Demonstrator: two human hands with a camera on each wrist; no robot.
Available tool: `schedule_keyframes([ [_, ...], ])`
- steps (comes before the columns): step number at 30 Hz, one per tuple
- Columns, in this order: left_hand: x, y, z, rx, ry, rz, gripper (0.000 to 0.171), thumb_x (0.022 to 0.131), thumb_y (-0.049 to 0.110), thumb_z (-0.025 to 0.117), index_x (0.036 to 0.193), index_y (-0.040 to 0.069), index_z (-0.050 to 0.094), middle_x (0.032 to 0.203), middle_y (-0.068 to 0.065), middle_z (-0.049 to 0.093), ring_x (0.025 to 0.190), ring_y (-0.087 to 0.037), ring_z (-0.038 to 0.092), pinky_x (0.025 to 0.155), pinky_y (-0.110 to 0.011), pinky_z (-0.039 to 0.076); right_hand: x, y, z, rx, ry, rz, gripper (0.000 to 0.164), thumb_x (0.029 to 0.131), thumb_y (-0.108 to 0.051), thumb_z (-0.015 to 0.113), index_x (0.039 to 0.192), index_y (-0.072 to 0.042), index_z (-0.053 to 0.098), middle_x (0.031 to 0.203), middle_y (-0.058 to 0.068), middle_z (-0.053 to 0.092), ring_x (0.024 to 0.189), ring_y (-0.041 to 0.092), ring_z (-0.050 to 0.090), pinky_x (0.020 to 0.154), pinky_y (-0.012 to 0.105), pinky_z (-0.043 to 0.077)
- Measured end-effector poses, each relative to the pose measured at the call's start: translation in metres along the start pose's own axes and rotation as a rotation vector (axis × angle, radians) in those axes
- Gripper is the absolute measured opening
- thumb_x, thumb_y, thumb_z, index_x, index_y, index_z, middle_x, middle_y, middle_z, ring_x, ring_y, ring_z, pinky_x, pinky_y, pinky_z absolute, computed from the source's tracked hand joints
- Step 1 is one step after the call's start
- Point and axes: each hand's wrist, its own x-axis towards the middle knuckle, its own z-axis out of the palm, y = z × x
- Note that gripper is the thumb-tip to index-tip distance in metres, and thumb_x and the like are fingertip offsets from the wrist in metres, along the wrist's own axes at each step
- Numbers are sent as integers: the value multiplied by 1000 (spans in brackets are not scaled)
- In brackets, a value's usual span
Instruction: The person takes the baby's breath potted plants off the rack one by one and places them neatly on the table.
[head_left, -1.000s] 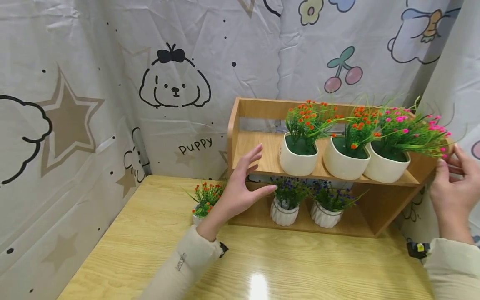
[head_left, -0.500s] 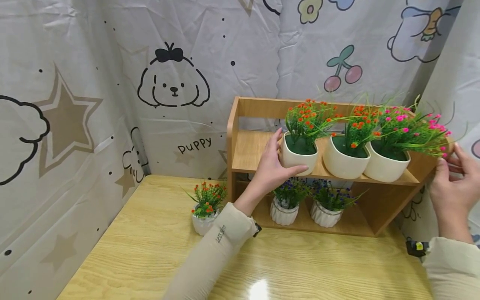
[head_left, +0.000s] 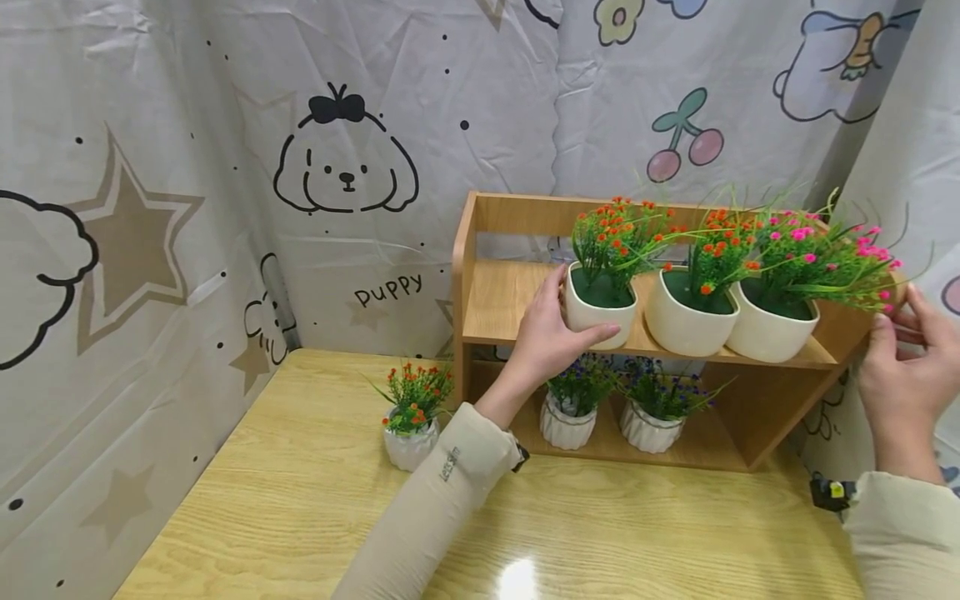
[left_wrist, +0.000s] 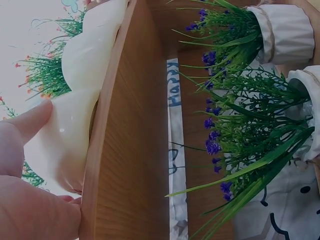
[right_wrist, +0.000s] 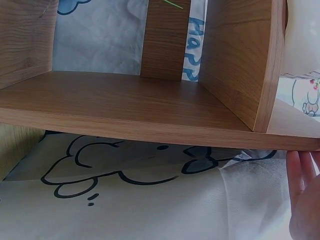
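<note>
My left hand (head_left: 546,335) holds the leftmost white flowerpot (head_left: 598,321) on the upper board of a small wooden shelf (head_left: 501,300), thumb across its front and fingers at its left side. Orange flowers rise from that pot. In the left wrist view the thumb and fingers lie against the same smooth pot (left_wrist: 62,140). Beside it stand a second pot with orange flowers (head_left: 686,321) and one with pink flowers (head_left: 772,329). My right hand (head_left: 907,375) grips the shelf's right side panel near the top, its fingers (right_wrist: 296,175) along the outer face.
Two ribbed white pots with purple flowers, one left (head_left: 568,421) and one right (head_left: 651,427), stand on the lower board. Another ribbed pot with orange flowers (head_left: 411,446) sits on the wooden table (head_left: 300,500), left of the shelf. Printed curtains (head_left: 450,150) hang behind and at both sides.
My left hand has moved right from over the shelf's left part and now grips the leftmost pot, which has shifted very slightly right. The right hand stays at the side panel.
</note>
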Motion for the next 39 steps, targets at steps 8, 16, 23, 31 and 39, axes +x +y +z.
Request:
schedule_keyframes([
  [8,-3,2,-3,33,-24,-35,107,81,40,89,164,16,26,153,-6,49,134,-24,53,105,-44,54,1,1,0,12,6,-1,40,105,-18,57,142,-34,60,105,-38,49,91,-19,49,78,3,41],
  [16,-2,7,-2,94,-61,-75,114,78,49,89,166,21,22,157,-3,47,143,-26,45,109,-50,48,3,0,-2,40,-17,62,41,105,-23,57,145,-32,59,103,-35,48,90,-19,49,82,5,42],
  [23,-6,4,-3,90,-40,-38,108,74,49,92,161,25,33,143,0,54,121,-17,56,91,-37,55,1,-1,-2,20,-23,47,41,105,-23,56,144,-35,57,105,-36,48,91,-19,49,81,4,43],
  [31,-15,1,-3,57,2,11,100,74,47,92,157,25,41,137,3,58,113,-13,58,83,-29,56,1,-1,1,42,8,24,42,103,-15,58,141,-31,61,105,-35,50,89,-18,52,75,-2,42],
  [39,-30,2,-9,-22,18,15,104,72,40,94,159,25,40,146,4,54,125,-13,57,98,-33,57,1,-2,0,25,29,5,42,103,-13,59,141,-30,62,103,-37,50,88,-19,51,74,-3,41],
])
